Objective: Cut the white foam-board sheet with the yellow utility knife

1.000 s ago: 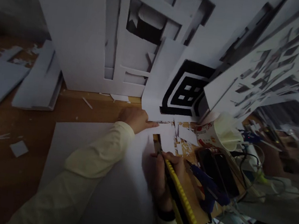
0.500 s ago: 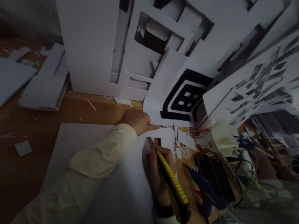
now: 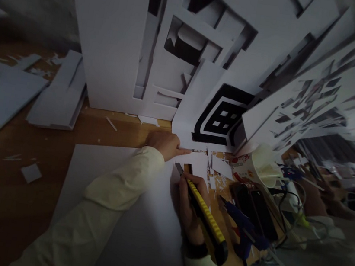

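Note:
A large white foam board (image 3: 94,170) lies on the table in front of me, with a small notch cut near its far right corner. My left hand (image 3: 164,144) rests at the board's far edge, its index finger stretched along the edge toward the right and its other fingers partly hidden. In my right hand (image 3: 191,213) is a yellow and black utility knife (image 3: 207,215), gripped like a pen. Its blade is out and points up and left, over the board beside the notch; whether the tip touches the surface I cannot tell.
A tall white board with cut openings (image 3: 115,55) stands behind, beside a black window-patterned sheet (image 3: 224,115). White scraps (image 3: 222,167) litter the right. A paper cup (image 3: 252,164), dark phones (image 3: 255,208) and a blue glue gun (image 3: 244,224) lie right. White strips (image 3: 58,95) are stacked left.
The view has shifted slightly, so the scene sits a little further right. Both hands and the knife hold nearly the same place over the board.

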Motion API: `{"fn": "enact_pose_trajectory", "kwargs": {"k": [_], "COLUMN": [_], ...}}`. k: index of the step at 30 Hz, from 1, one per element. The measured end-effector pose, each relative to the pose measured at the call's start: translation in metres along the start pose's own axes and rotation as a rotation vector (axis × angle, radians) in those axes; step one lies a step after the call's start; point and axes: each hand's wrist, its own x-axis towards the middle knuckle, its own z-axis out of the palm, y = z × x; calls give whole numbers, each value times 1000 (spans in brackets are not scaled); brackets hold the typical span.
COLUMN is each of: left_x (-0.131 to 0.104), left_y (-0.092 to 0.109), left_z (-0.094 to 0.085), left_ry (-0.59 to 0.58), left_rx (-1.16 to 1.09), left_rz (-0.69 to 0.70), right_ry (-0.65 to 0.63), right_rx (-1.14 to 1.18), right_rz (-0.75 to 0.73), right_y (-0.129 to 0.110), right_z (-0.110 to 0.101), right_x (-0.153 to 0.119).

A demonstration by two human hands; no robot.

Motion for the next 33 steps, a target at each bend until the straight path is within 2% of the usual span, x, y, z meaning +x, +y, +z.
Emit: {"fn": "enact_pose_trajectory", "kwargs": {"k": [11, 22, 28, 33], "left_x": [1, 3, 4, 3], "left_y": [-1, -2, -4, -3], "left_z": [3, 5, 6, 5], "left_ry": [8, -3, 11, 11], "left_rx": [0, 22, 20, 31], "left_rz": [23, 30, 37, 25], "right_ry": [-4, -78, -61, -88], "right_rx": [27, 31, 72, 61], "right_rz": [32, -33, 0, 28], "right_y": [6, -9, -3, -8], "right_z": [4, -2, 0, -4], "right_x": [-1, 4, 2, -1]}}
